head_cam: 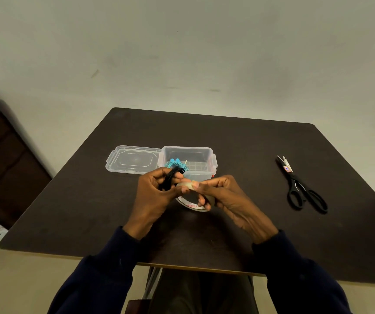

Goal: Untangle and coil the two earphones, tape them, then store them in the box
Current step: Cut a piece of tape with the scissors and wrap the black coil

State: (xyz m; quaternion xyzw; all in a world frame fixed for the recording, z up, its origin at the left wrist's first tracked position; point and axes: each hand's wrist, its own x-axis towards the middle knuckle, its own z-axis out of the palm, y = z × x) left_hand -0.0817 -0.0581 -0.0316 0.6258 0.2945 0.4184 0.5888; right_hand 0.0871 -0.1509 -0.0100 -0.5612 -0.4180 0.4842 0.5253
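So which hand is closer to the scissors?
Right. The right hand holds the tape, with the scissors off to its right; the left hand, gripping the black earphone, is farther away beyond it.

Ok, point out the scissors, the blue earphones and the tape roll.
scissors (297, 184), head view, on the black shank below the blades.
blue earphones (172, 164), head view, on the coiled cable.
tape roll (192, 206), head view, on the printed lower rim.

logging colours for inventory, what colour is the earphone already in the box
Light blue earphone, lying in the clear box; the head view shows it.
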